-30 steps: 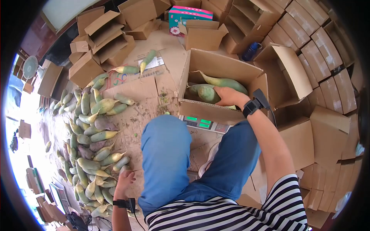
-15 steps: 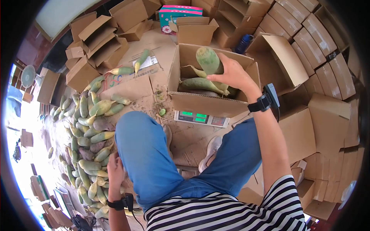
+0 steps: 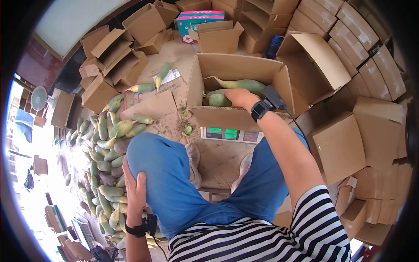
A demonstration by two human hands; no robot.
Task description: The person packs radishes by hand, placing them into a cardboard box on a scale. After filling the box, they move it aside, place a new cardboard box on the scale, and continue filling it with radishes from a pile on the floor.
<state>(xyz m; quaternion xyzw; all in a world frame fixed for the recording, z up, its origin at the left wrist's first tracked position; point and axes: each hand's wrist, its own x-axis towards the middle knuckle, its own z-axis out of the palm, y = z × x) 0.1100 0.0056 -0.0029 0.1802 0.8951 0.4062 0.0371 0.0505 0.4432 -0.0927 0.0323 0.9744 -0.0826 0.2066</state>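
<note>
My right hand (image 3: 241,98) reaches down inside an open cardboard box (image 3: 238,118), its fingers closed around the thick end of a green radish (image 3: 217,100). A longer green radish (image 3: 244,85) lies behind it along the box's back wall. The box stands on a weighing scale (image 3: 220,133) with lit green digits. My left hand (image 3: 135,185) rests against the side of my left knee, thumb apart from the fingers and nothing held. Beside that hand, a large heap of green radishes (image 3: 109,166) covers the floor.
Two loose radishes lie on flattened cardboard, one of them a green radish (image 3: 163,75). A larger open carton (image 3: 314,65) stands right of the box, with a blue bottle (image 3: 273,46) behind. Stacked cartons (image 3: 351,48) line the right side. A fan (image 3: 39,98) is at far left.
My right hand has lowered a radish from above the box to inside it, turning it onto its side. My left hand has moved from beside the heap onto my knee.
</note>
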